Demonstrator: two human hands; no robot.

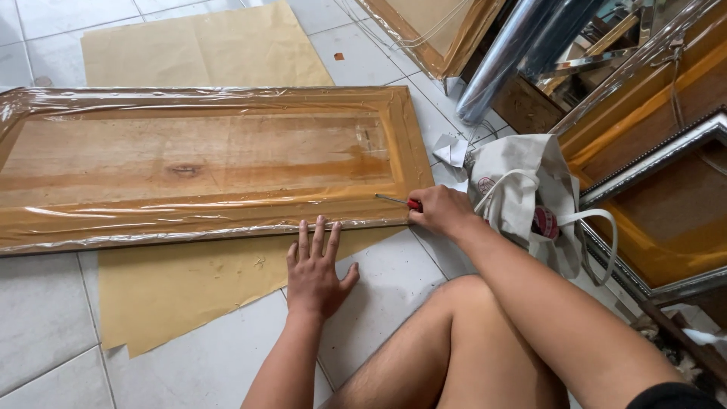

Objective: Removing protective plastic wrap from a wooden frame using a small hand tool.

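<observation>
wooden panel laid flat on floor over brown paper, wrapped in glossy clear film, knot seen mid-board | left hand spread flat, fingertips at near edge | right hand closed round red-handled screwdriver, tip set on right corner

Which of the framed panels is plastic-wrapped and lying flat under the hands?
The long wooden panel on brown paper; the right hand holds a red-handled tool at its corner. Others lean at right.
</observation>
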